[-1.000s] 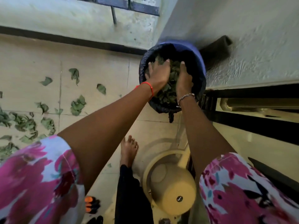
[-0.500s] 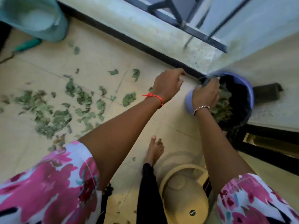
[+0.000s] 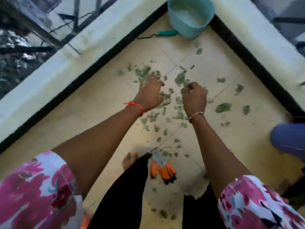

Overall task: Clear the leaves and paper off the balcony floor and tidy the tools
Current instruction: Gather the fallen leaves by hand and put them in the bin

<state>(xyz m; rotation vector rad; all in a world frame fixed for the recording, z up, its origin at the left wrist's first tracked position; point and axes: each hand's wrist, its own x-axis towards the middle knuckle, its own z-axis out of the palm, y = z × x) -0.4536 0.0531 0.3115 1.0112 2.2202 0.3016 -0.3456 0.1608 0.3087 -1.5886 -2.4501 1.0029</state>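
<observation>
Green leaf scraps (image 3: 180,78) lie scattered over the cream tiled balcony floor (image 3: 102,100). My left hand (image 3: 149,94) hovers over the pile with fingers spread and holds nothing. My right hand (image 3: 194,96) is beside it with fingers loosely curled; nothing visible is in it, though the frame is blurred. A green-handled tool (image 3: 166,33) lies by the teal bucket (image 3: 189,15) in the far corner. Orange and grey gloves (image 3: 162,169) lie on the floor near my bare foot (image 3: 129,160). The blue bin (image 3: 288,139) shows at the right edge.
A low pale parapet (image 3: 49,76) with black skirting bounds the floor on the left and far right, meeting at the corner behind the bucket. Railing bars stand above it. My black trousers fill the bottom centre.
Both hands have left the blue bin and moved over the leaf pile on the floor. The view has swung left, so the bin now sits at the right edge.
</observation>
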